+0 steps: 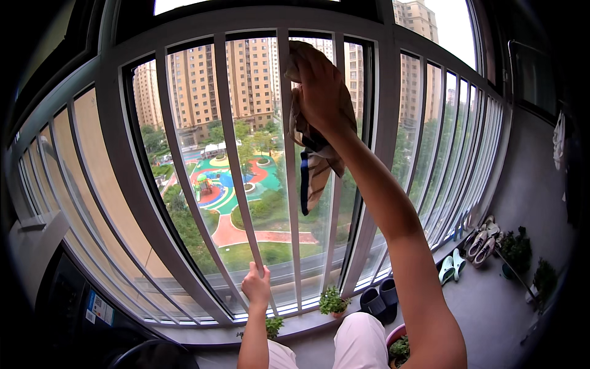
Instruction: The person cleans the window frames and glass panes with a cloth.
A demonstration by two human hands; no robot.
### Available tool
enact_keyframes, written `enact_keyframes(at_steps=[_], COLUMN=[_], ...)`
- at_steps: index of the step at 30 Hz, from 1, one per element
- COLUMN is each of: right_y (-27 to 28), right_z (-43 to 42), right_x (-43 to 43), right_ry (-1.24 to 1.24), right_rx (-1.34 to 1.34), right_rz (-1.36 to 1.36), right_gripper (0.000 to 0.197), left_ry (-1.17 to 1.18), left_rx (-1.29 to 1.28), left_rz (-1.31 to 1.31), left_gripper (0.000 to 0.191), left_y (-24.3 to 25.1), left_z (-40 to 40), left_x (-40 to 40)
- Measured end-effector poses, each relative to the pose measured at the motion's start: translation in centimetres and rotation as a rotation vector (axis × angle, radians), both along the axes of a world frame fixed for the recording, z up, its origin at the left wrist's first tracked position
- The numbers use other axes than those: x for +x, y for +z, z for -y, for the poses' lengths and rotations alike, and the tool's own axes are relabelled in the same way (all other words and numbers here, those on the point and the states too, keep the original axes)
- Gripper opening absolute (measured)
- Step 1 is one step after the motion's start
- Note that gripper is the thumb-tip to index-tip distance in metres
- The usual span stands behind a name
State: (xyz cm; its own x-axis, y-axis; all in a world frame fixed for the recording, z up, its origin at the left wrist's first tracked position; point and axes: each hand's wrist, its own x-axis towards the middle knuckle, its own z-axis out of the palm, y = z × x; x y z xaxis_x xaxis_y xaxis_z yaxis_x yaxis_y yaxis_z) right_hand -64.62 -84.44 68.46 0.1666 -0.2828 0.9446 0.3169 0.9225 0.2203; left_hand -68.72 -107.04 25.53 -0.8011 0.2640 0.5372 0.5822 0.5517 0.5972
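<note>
My right hand (318, 87) is raised high against the window, gripping a bunched striped cloth (318, 180) in brown and beige with a dark blue edge. Part of the cloth hangs below the hand, across a white vertical bar (297, 258) of the window guard. Whether it touches the glass behind is hidden by the hand and cloth. Lower down, my left hand (256, 283) is closed around another vertical bar (233, 152). Glass panes (272, 221) lie behind the bars, looking out on a playground and tall buildings.
On the sill below stand a small potted plant (333, 302) and another plant (274, 326). Dark slippers (373, 302), pale green clogs (447, 270) and sneakers (481, 246) line the floor at right. A pink pot (395, 333) is beside my knee. A black appliance (64, 295) stands at left.
</note>
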Motion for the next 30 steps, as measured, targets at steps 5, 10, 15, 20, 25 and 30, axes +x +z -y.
enact_keyframes(at_steps=[5, 10, 15, 20, 25, 30], right_y=[-12.4, -29.0, -21.2, -1.5, -3.2, -17.7], right_z=[1.6, 1.0, 1.6, 0.7, 0.9, 2.5], right_x=[1.3, 1.4, 1.0, 0.1, -1.2, 0.1], right_ry=[0.035, 0.047, -0.09, 0.061, 0.131, 0.148], right_rx=[-0.125, -0.234, -0.152, 0.011, -0.053, -0.261], right_rz=[0.12, 0.249, 0.27, 0.061, -0.04, 0.038], right_gripper=[0.048, 0.039, 0.044, 0.056, 0.057, 0.049], left_ry=[-0.02, -0.004, 0.023, 0.008, -0.011, -0.007], left_rx=[0.045, -0.021, -0.064, -0.058, 0.032, 0.003], left_rz=[-0.033, -0.004, -0.008, -0.004, -0.021, -0.013], left_gripper=[0.022, 0.024, 0.025, 0.025, 0.023, 0.023], left_y=[0.0, -0.3, -0.2, -0.2, -0.6, -0.1], left_z=[-0.1, -0.9, 0.1, -0.6, -0.6, 0.1], left_x=[0.0, -0.5, -1.0, -0.5, -0.3, 0.0])
